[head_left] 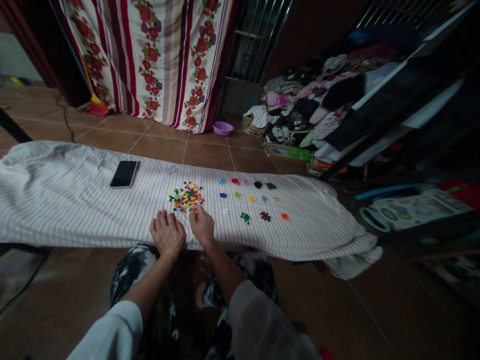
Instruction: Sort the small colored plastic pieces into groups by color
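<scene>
A mixed heap of small coloured pieces (186, 196), perhaps beads, lies on a striped cloth (123, 215). At the heap's near right edge my right hand (203, 225) is closed, thumb and forefinger pinched together; anything between them is too small to make out. My left hand (167, 233) rests on the cloth just in front of the heap, fingers slightly bent and apart, holding nothing visible. Small single-colour groups lie to the right, among them red pieces (235, 181), black pieces (258, 184), yellow pieces (251, 198), green pieces (245, 218), brown pieces (265, 216) and orange pieces (285, 216).
A phone (124, 174) lies on the cloth at the left. Beyond it are a flowered curtain (168, 60), a purple basin (223, 128) and a red broom (97, 106) on the tiled floor. Clothes (315, 100) are heaped at the back right.
</scene>
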`<move>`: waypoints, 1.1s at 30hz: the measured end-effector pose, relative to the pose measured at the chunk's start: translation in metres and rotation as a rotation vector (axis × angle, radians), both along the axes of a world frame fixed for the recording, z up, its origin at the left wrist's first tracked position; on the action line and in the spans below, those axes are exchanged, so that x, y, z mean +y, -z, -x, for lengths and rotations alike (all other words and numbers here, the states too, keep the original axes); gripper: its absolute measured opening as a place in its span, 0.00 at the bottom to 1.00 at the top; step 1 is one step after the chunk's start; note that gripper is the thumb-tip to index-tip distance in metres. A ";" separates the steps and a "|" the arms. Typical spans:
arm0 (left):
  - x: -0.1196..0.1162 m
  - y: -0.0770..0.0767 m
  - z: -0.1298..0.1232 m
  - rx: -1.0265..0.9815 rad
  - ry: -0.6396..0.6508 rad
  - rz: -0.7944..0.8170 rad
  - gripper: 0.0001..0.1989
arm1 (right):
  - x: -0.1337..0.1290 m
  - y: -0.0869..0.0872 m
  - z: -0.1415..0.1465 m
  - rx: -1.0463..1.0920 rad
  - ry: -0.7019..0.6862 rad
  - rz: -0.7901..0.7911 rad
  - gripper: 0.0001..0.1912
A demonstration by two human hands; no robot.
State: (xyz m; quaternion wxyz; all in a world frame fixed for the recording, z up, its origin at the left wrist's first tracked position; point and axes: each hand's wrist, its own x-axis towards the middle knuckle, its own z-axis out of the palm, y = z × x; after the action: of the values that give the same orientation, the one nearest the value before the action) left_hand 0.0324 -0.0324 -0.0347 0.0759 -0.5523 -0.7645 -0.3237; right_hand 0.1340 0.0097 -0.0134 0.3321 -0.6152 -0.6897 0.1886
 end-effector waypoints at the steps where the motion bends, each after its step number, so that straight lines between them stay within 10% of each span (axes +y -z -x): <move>1: 0.000 0.000 0.000 0.003 0.004 0.001 0.17 | 0.000 0.002 -0.001 0.029 0.010 -0.005 0.12; 19: -0.002 0.002 0.001 0.010 0.014 -0.015 0.17 | -0.003 0.019 -0.031 0.637 -0.108 0.129 0.08; 33: -0.002 0.002 0.001 0.017 0.004 -0.002 0.18 | -0.013 -0.003 -0.085 0.952 0.004 0.181 0.11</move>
State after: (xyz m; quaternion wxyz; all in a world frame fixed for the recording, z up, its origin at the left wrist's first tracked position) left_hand 0.0310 -0.0343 -0.0369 0.0824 -0.5565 -0.7624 -0.3199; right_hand 0.2186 -0.0035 -0.0102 0.5561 -0.4885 -0.4407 0.5078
